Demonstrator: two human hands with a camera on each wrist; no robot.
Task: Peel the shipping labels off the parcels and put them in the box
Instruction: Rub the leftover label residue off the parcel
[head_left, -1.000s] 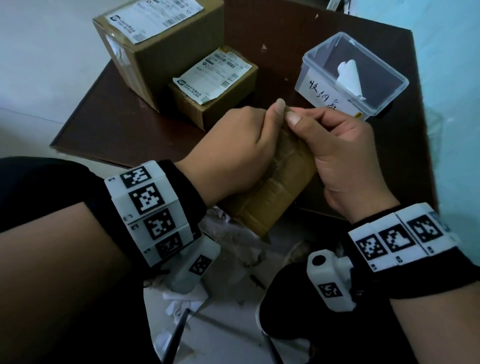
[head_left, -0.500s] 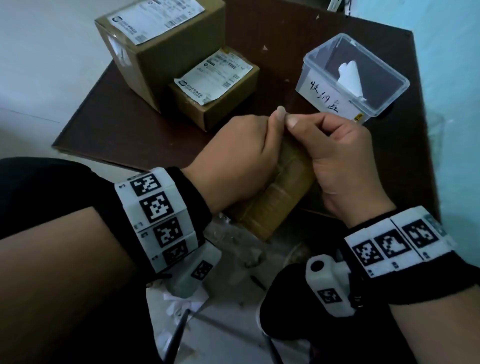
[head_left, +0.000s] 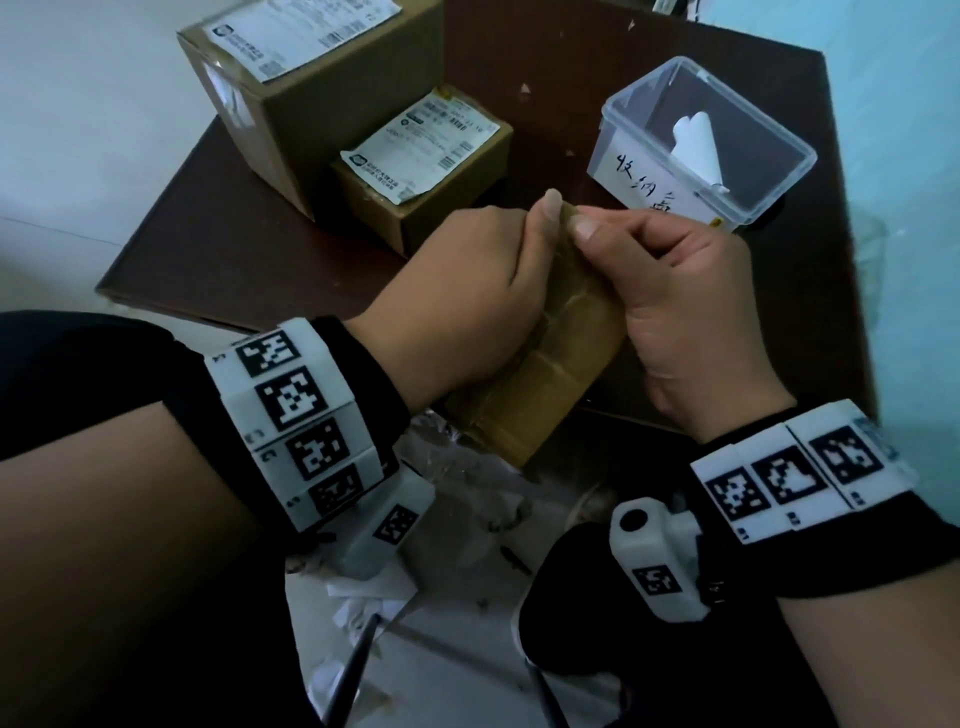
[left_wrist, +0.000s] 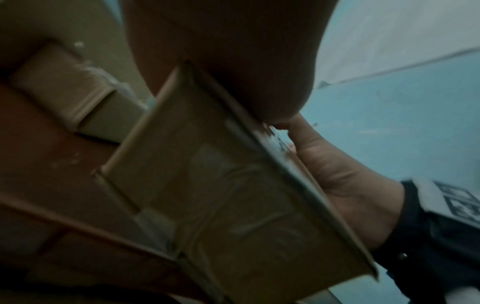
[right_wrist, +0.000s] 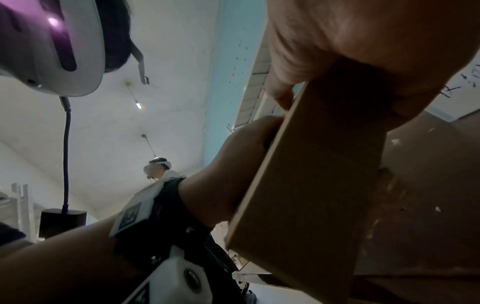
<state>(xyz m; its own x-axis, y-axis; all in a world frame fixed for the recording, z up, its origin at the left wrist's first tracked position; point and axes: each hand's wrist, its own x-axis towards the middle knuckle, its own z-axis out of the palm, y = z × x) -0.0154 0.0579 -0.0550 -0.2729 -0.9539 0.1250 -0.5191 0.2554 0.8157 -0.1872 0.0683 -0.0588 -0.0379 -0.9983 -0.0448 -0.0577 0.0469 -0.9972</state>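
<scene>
1. Left hand gripped the small parcel, fingers curled round its far side, thumb up along the top corner. Right hand held the opposite side, thumb and forefinger closed narrow on something at that same corner; whether label or tape edge, could not tell.
2. Risk: a thin lifted edge likely to tear if pulled fast or at a steep angle, leaving scraps stuck to the cardboard. Left wrist view showed whitish torn remains along the parcel's edge.
3. Risk: the parcel hung off the bench, above the floor; a hard tug against a loosening left grip could drop it.
4. Parcel lay between both palms, tilted, its upper corner at the two thumb tips.
5. Beyond: two labelled parcels, large and smaller, touching, on the bench. Clear box stood near the right hand, a white peeled label inside.
</scene>
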